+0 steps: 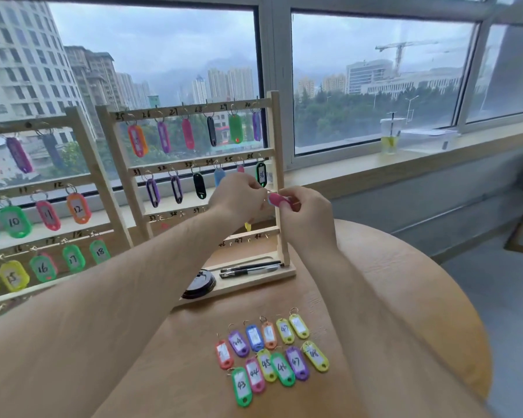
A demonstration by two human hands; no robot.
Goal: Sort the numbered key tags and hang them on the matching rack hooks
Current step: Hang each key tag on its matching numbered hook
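My right hand [307, 212] grips a pink key tag [277, 199] in front of the right post of the wooden rack [280, 146]. My left hand [239, 196] pinches the tag's metal ring at its left end. Both hands are raised level with the rack's third bar, whose hooks 37 to 39 [175, 215] are bare. Coloured tags hang on the rack's two upper rows. Several loose tags [271, 356] lie in two rows on the round wooden table [420, 297]. A second rack [43, 224] at the left carries tags numbered 10 to 18.
Two black pens [248, 270] and a black round lid [200, 285] lie on the rack's base tray. A plastic cup with a straw [390, 135] and a clear box [429, 139] stand on the window sill at the right. Beyond the table's right edge lies grey floor.
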